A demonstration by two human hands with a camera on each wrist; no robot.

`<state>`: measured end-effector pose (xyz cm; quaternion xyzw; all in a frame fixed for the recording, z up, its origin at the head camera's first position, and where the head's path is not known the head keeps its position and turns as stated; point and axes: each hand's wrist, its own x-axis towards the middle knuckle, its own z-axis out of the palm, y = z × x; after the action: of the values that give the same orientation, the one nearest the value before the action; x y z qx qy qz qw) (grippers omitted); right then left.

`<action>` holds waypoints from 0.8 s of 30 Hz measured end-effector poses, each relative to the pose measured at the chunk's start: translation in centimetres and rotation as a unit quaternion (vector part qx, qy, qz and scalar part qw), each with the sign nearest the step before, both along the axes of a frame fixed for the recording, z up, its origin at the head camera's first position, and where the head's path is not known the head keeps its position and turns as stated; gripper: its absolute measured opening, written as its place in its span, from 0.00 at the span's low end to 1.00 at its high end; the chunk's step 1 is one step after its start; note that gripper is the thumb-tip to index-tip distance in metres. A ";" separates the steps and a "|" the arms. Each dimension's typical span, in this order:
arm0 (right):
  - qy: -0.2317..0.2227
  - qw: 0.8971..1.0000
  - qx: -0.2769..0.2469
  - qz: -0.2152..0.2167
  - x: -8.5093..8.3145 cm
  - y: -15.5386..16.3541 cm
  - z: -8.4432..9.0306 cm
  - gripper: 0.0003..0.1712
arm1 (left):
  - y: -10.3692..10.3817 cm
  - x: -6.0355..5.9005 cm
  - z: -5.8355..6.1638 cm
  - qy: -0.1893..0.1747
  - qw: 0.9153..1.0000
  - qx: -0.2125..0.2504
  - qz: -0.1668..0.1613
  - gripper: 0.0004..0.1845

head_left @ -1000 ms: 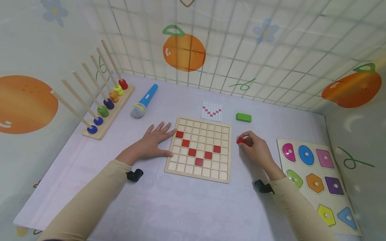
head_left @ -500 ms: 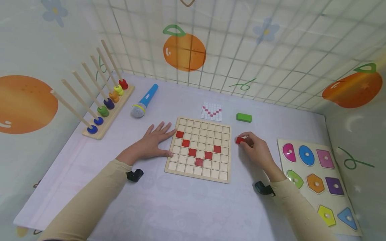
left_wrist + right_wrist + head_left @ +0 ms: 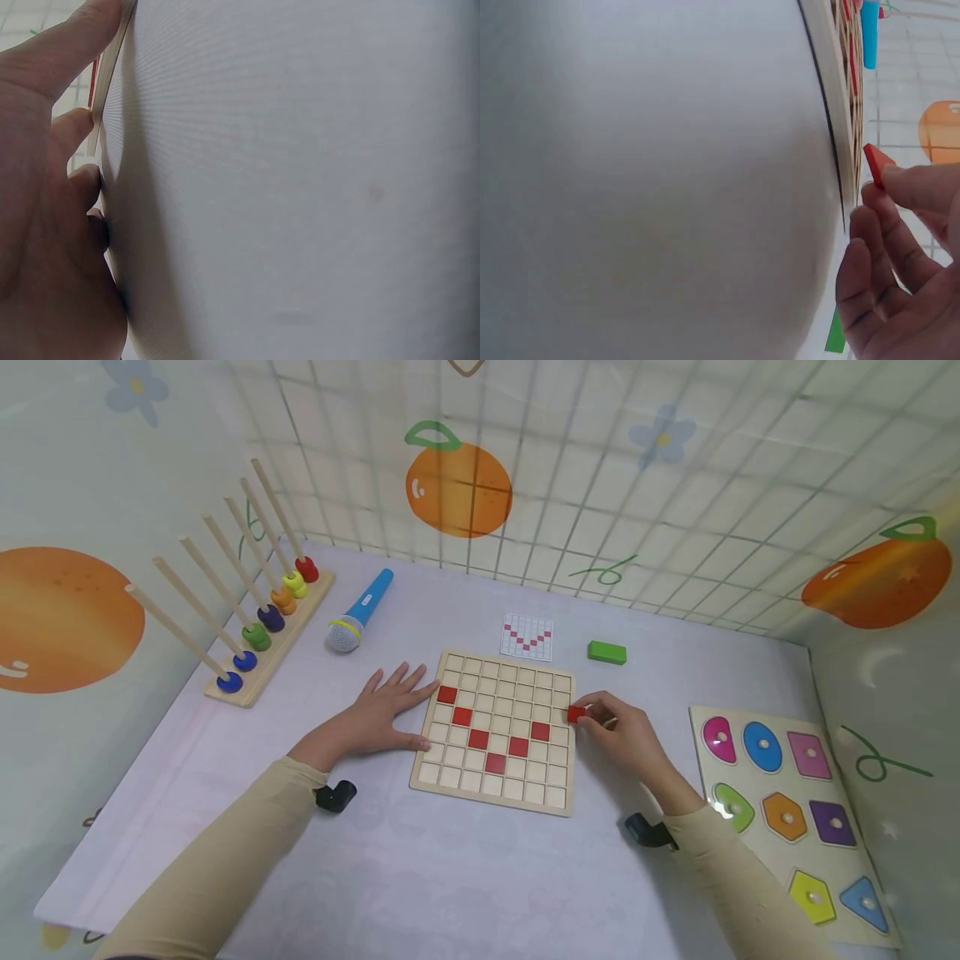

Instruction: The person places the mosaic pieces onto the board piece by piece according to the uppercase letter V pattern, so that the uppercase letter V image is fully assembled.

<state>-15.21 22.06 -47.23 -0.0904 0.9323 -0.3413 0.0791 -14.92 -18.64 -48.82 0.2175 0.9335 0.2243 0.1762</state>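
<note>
My right hand (image 3: 618, 735) pinches a red tile (image 3: 576, 713) at the board's (image 3: 498, 797) right edge; my left hand (image 3: 386, 710) lies flat, steadying it. Tilted, the tile could jam outside its cell.

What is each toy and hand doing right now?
Left hand: flat, fingers touching the grid board's left edge.
Right hand: pinches red tile.
Red tile: held at board's right edge.
Grid board: six red tiles placed.
Shape puzzle: pieces seated.

Red tile (image 3: 576, 713) at grid board (image 3: 558, 803) rt edge
</note>
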 end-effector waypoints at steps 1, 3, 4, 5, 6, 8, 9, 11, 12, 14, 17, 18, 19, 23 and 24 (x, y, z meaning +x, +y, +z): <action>0.000 1.000 0.002 0.004 0.0 -0.1 0.0 0.14 | 0.0 0.0 0.0 0.000 1.000 0.000 0.000 0.56; 0.001 1.000 0.004 0.011 0.1 -0.3 -0.1 0.14 | 0.0 0.0 -0.1 0.000 1.000 0.000 0.000 0.56; 0.001 1.000 0.005 0.013 0.1 -0.4 -0.1 0.14 | -0.1 0.0 -0.1 0.000 1.000 -0.001 0.000 0.56; 0.002 1.000 0.008 0.015 0.1 -0.5 -0.2 0.14 | -0.1 0.0 -0.2 -0.001 1.000 -0.002 0.001 0.56; 0.004 1.000 0.009 0.015 0.1 -0.6 -0.2 0.14 | -0.1 0.0 -0.2 -0.002 1.000 -0.003 0.002 0.56; 0.008 1.000 0.010 0.016 0.1 -0.7 -0.3 0.14 | -0.1 0.0 -0.3 -0.002 1.000 -0.004 0.003 0.56; 0.010 1.000 0.011 0.016 0.1 -0.7 -0.3 0.14 | -0.1 -0.1 -0.3 -0.002 1.000 -0.005 0.003 0.56; 0.015 1.000 0.011 0.014 0.1 -0.8 -0.4 0.13 | 0.0 -0.1 -0.3 -0.004 1.000 -0.005 0.003 0.56; 0.017 1.000 0.012 0.013 0.1 -0.9 -0.4 0.13 | 0.0 -0.1 -0.2 -0.003 1.000 -0.004 0.002 0.56; 0.020 1.000 0.012 0.011 0.1 -1.0 -0.5 0.13 | 0.0 0.0 -0.2 -0.003 1.000 -0.004 0.002 0.56; 0.021 1.000 0.009 0.011 0.0 -1.3 -0.5 0.13 | 0.0 0.0 -0.1 -0.002 1.000 -0.003 0.001 0.56; 0.022 1.000 0.009 0.011 0.0 -1.4 -0.5 0.13 | -0.1 0.0 -0.2 -0.002 1.000 -0.004 0.001 0.56; 0.021 1.000 0.007 0.012 0.0 -1.5 -0.5 0.13 | -0.1 0.0 -0.2 -0.002 1.000 -0.003 0.001 0.56; 0.024 1.000 0.009 0.014 -0.1 -1.9 -0.4 0.13 | -0.1 0.0 -0.2 -0.001 1.000 0.000 0.002 0.56; 0.024 1.000 0.010 0.013 -0.1 -2.0 -0.4 0.13 | 0.0 0.0 -0.2 -0.001 1.000 0.000 0.001 0.56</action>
<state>-15.31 20.05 -47.67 -0.1098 0.9358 -0.3291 0.0623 -14.94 -18.68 -49.03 0.2161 0.9336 0.2245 0.1770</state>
